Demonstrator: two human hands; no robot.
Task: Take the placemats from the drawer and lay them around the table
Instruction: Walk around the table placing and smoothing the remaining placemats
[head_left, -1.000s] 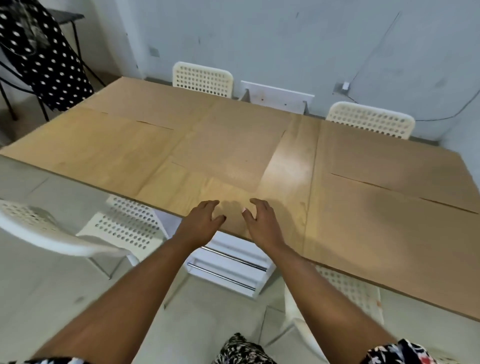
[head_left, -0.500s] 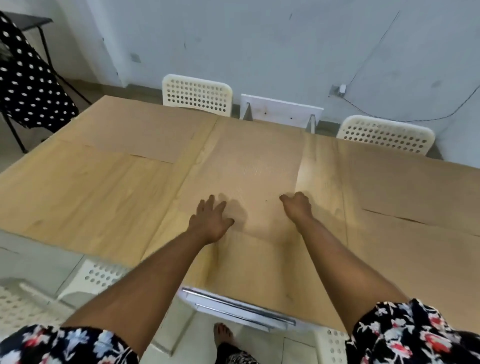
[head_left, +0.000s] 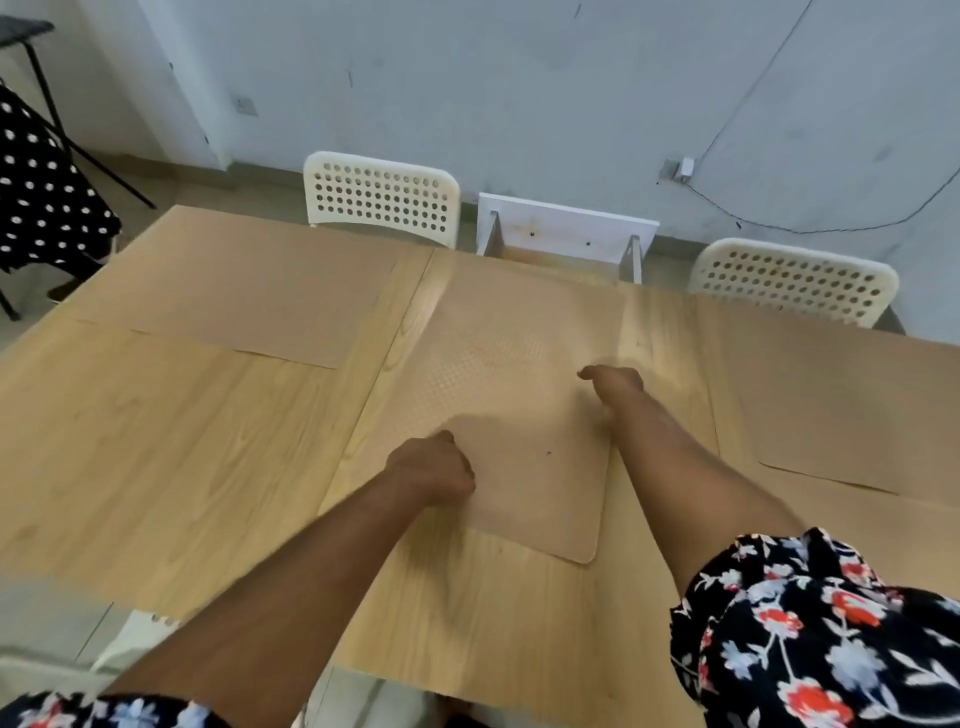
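Head view: both arms reach out across the desk (head_left: 156, 441) to a tan mat (head_left: 519, 415) lying in the middle of it, its far edge toward the wall side. The left hand (head_left: 434, 470) rests on the mat's near left part with its fingers curled under into a loose fist, knuckles down on the mat; whether they pinch the mat's edge cannot be told. The right hand (head_left: 613, 384) lies further out on the mat's right part, turned away from the camera, so its fingers are mostly hidden and I cannot tell if they are apart or together. Two hands spread on one mat suggest it is being pressed flat or nudged square with the desk's grain.

The mat is a thin, stiff-looking sheet with rounded corners and a faint dotted texture, close in colour to the wood. It lies flat. A left mat (head_left: 234, 291) sits before a white chair (head_left: 382, 200), and a right mat (head_left: 841, 400) before a second chair (head_left: 792, 280). Between the chairs stands an open white drawer (head_left: 566, 223).
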